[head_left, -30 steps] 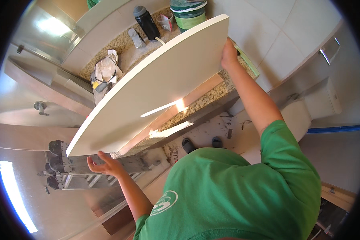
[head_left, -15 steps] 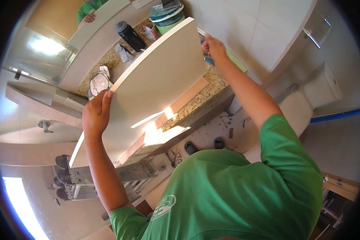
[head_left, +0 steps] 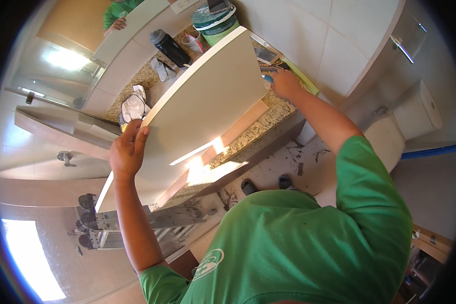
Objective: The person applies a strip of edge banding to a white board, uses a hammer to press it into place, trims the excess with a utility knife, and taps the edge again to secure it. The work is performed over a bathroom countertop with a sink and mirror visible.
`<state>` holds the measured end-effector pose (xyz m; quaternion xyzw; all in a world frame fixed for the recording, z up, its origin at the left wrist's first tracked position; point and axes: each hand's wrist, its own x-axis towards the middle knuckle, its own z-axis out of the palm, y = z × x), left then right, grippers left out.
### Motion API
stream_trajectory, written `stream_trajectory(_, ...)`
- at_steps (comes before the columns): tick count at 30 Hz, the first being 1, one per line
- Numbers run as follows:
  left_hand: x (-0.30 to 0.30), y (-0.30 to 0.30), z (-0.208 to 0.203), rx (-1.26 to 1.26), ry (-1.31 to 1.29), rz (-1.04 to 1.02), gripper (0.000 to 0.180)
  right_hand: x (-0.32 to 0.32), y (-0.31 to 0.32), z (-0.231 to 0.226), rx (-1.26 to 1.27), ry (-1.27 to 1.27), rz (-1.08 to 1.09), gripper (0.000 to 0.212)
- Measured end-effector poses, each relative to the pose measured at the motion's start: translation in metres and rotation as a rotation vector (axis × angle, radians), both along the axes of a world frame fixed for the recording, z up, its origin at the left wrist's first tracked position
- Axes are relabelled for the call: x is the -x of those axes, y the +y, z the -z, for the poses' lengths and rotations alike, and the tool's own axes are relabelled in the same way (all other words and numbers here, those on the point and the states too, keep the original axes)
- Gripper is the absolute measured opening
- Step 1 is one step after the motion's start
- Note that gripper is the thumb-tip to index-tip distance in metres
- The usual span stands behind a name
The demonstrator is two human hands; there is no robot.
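White board [head_left: 197,106] gripped at opposite edges by both hands, left [head_left: 127,152] and right [head_left: 285,83], hiding much countertop [head_left: 258,129].

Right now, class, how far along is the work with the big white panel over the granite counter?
Done: the white panel is lifted above the granite counter. In hand: the left hand grips its long edge, and the right hand is at its far corner. Left: the panel is tilted and not set down; a bottle and bucket stand behind it.
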<state>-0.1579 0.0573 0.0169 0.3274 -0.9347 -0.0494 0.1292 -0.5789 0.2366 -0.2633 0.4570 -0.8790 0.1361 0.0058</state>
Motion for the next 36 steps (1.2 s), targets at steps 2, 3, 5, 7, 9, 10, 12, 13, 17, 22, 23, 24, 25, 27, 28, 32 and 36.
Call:
stream_trajectory(2, 0.000, -0.001, 0.000, 0.003, 0.000, 0.009, 0.044, 0.002, -0.005, -0.008, -0.063, -0.058, 0.005, 0.040)
stream_trajectory(3, 0.000, -0.001, 0.000, 0.010, 0.014, 0.019, 0.045, 0.005, -0.009, -0.013, -0.052, -0.199, -0.006, 0.040)
stream_trajectory(5, 0.000, -0.001, 0.000, 0.021, 0.022, 0.028, 0.046, 0.015, -0.018, -0.025, -0.077, -0.498, -0.036, 0.039)
stream_trajectory(7, 0.001, 0.000, 0.000, 0.029, 0.005, 0.031, 0.046, 0.019, -0.023, -0.030, -0.095, -0.655, -0.019, 0.036)
stream_trajectory(9, 0.001, 0.001, -0.001, 0.034, -0.003, 0.023, 0.046, 0.022, -0.024, -0.030, -0.034, -0.699, -0.019, 0.030)
stream_trajectory(10, 0.001, 0.001, -0.002, 0.028, -0.003, 0.020, 0.046, 0.021, -0.022, -0.028, 0.035, -0.670, -0.028, 0.025)
stream_trajectory(12, 0.002, 0.002, -0.002, 0.058, -0.006, 0.029, 0.046, 0.018, -0.018, -0.027, 0.168, -0.589, -0.029, 0.023)
stream_trajectory(13, 0.002, 0.003, -0.002, 0.058, -0.001, 0.036, 0.046, 0.016, -0.016, -0.029, 0.231, -0.542, -0.021, 0.023)
stream_trajectory(17, 0.002, 0.004, -0.002, 0.088, -0.012, 0.042, 0.047, 0.010, -0.007, -0.061, 0.424, -0.413, 0.035, 0.023)
stream_trajectory(22, 0.002, 0.005, -0.003, 0.101, -0.049, 0.006, 0.050, 0.001, 0.016, -0.151, 0.673, -0.322, 0.090, 0.029)
stream_trajectory(23, 0.002, 0.006, -0.003, 0.104, -0.046, 0.014, 0.050, -0.002, 0.020, -0.171, 0.718, -0.281, 0.090, 0.030)
stream_trajectory(24, 0.002, 0.006, -0.003, 0.107, -0.041, 0.021, 0.050, -0.006, 0.025, -0.188, 0.761, -0.325, 0.052, 0.029)
stream_trajectory(25, 0.002, 0.007, -0.003, 0.108, -0.032, 0.030, 0.050, -0.011, 0.030, -0.206, 0.806, -0.368, 0.013, 0.027)
stream_trajectory(27, 0.000, 0.008, -0.003, 0.113, -0.033, 0.033, 0.048, -0.023, 0.041, -0.234, 0.825, -0.565, -0.044, 0.023)
stream_trajectory(28, 0.000, 0.008, -0.004, 0.109, -0.039, 0.035, 0.047, -0.031, 0.050, -0.244, 0.797, -0.718, -0.055, 0.020)
stream_trajectory(32, -0.005, 0.003, -0.005, 0.022, 0.048, 0.109, 0.042, -0.058, 0.060, -0.271, 0.567, -0.952, -0.155, 0.021)
stream_trajectory(36, -0.037, -0.011, -0.015, -0.125, 0.036, 0.202, 0.037, -0.082, 0.059, -0.278, 0.473, -0.901, -0.056, 0.033)
